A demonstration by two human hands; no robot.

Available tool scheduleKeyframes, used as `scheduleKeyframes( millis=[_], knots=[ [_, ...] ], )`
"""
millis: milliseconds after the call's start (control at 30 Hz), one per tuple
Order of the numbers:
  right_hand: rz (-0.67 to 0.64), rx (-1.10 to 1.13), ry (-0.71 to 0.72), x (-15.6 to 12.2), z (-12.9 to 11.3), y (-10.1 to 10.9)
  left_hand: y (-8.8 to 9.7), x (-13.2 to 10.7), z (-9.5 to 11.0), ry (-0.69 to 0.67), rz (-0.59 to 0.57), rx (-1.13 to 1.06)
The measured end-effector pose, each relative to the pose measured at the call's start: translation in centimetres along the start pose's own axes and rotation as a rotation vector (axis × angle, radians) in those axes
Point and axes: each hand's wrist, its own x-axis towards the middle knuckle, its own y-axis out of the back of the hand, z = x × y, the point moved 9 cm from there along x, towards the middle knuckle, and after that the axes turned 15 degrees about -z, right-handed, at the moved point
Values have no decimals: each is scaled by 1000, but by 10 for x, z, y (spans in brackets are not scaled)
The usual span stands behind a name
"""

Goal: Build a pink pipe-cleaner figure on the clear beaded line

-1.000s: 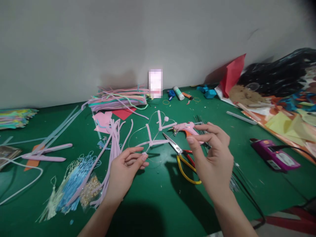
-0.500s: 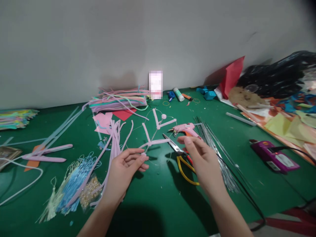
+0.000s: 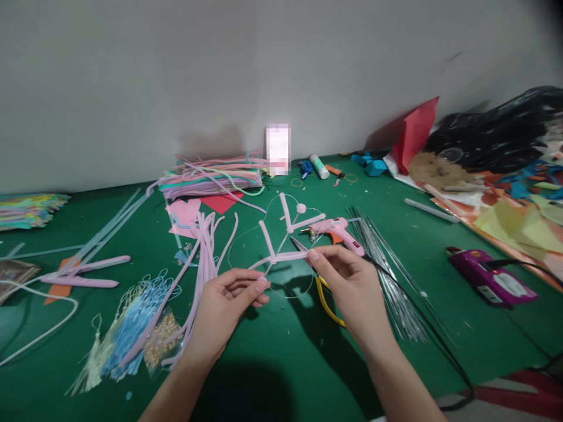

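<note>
Between my hands is a pale pink pipe-cleaner figure (image 3: 273, 258) with two V-shaped pieces on a thin stem and a round pink bead (image 3: 301, 208) near its far end. A fine clear loop of thread or wire surrounds it. My left hand (image 3: 237, 293) pinches the near end of the stem between thumb and fingers. With thumb and forefinger, my right hand (image 3: 345, 278) grips the tip of the right-pointing pipe-cleaner arm. Beneath my right hand lie scissors with yellow handles (image 3: 329, 305), partly hidden. A pink glue gun (image 3: 341, 228) rests just beyond that hand.
Pink pipe cleaners (image 3: 206, 246), blue tassels (image 3: 132, 328) and a bag of gold beads (image 3: 162, 343) lie left. Metal wires (image 3: 391, 293) and a purple device with a cable (image 3: 490, 278) are right. A pipe-cleaner pile (image 3: 211, 181) and a phone-like card (image 3: 278, 149) stand at the wall.
My right hand has moved left and closed on the tip of the figure's right arm. The figure has shifted slightly right, while my left hand keeps hold of the stem.
</note>
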Motion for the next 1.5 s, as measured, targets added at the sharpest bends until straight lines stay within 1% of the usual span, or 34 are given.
scheduleKeyframes(
  millis=[133, 300, 433, 533, 667, 767, 867, 1000, 1167, 1267, 1333, 1400, 1500],
  knots=[
    [-14, -21, 38, 1, -4, -1, -1, 1, -4, 18, -22, -7],
    [-9, -107, 98, 1, -11, -3, -4, 2, -6, 42, -51, -9],
    [-6, -94, 115, 2, -11, -6, -5, 1, -5, 53, -57, -10],
    [-5, -64, 107, 3, -9, -7, -5, 1, -5, 51, -55, -13],
    [-1, -37, 62, 4, -5, -3, -3, 3, -5, 35, -47, -26],
    [-32, -33, 30, 5, -4, -3, -1, 3, -4, 30, -25, -29],
    [-84, 1, 3, 6, -1, -9, 0, 2, -4, 40, -19, -25],
    [-120, 57, -9, 7, 0, -15, -4, 2, -7, 76, -61, -71],
    [-133, 120, -25, 7, 3, -15, -11, 3, -17, 150, -145, -182],
    [-126, 109, -30, 7, 5, -12, -12, 3, -15, 139, -180, -155],
    [-124, 91, -30, 8, 6, -11, -10, 4, -9, 87, -175, -124],
    [-140, 82, -37, 8, 9, -12, -6, 4, -3, 41, -139, -122],
    [-173, 89, -58, 8, 13, -14, -1, 3, -1, 39, -82, -148]
  ],
)
